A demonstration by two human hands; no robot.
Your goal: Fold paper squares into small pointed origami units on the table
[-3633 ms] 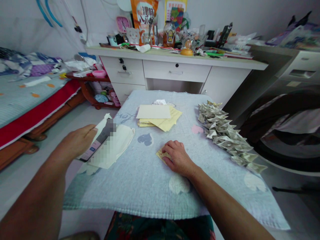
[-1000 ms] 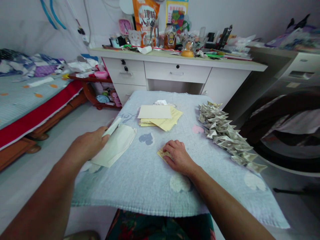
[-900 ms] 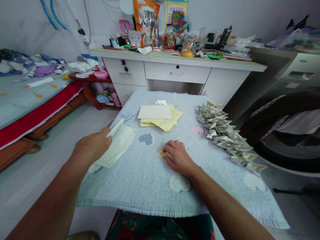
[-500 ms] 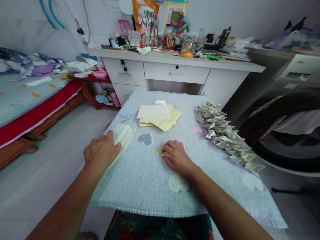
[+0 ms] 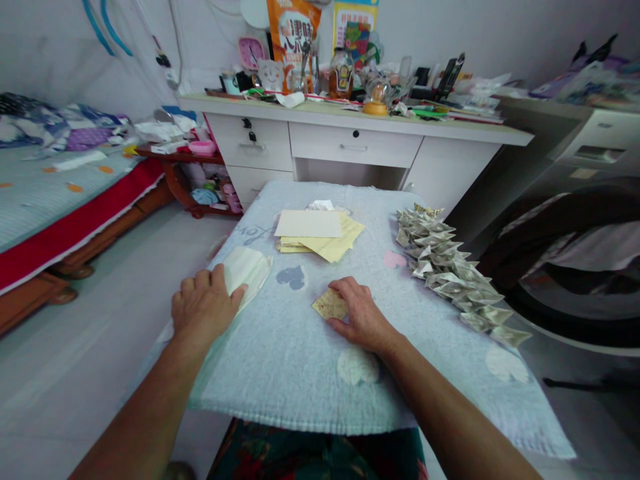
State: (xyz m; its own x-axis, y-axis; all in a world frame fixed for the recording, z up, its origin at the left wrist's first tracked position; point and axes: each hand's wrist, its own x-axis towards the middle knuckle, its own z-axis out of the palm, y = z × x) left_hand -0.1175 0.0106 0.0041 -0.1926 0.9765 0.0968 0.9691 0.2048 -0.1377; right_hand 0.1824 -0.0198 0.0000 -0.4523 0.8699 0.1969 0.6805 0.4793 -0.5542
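My left hand [image 5: 204,303] lies on the left side of the blanket-covered table, fingers spread and thumb stretched out. It rests against a pale, flat folded packet [image 5: 248,268], covering its near left part. Near the middle, my right hand [image 5: 364,313] has its fingertips and thumb at opposite corners of a small folded yellowish paper [image 5: 329,305], which lies flat on the cloth. Beyond sits a stack of yellow paper sheets [image 5: 345,247] with a white card [image 5: 309,223] on top. Rows of pointed folded-paper pieces [image 5: 445,267] stand interlocked on the right.
A pale blue quilted cloth [image 5: 280,367] covers the table. Behind it stands a white desk [image 5: 350,143] crowded with jars, bags and small items. On the right is a front-loading washing machine [image 5: 600,143]; on the left, a bed [image 5: 55,193] and a small wooden stand [image 5: 175,183].
My right hand has shifted slightly to the right, uncovering more of the small folded paper. My left hand stays by the packet. The whole view has shifted a little.
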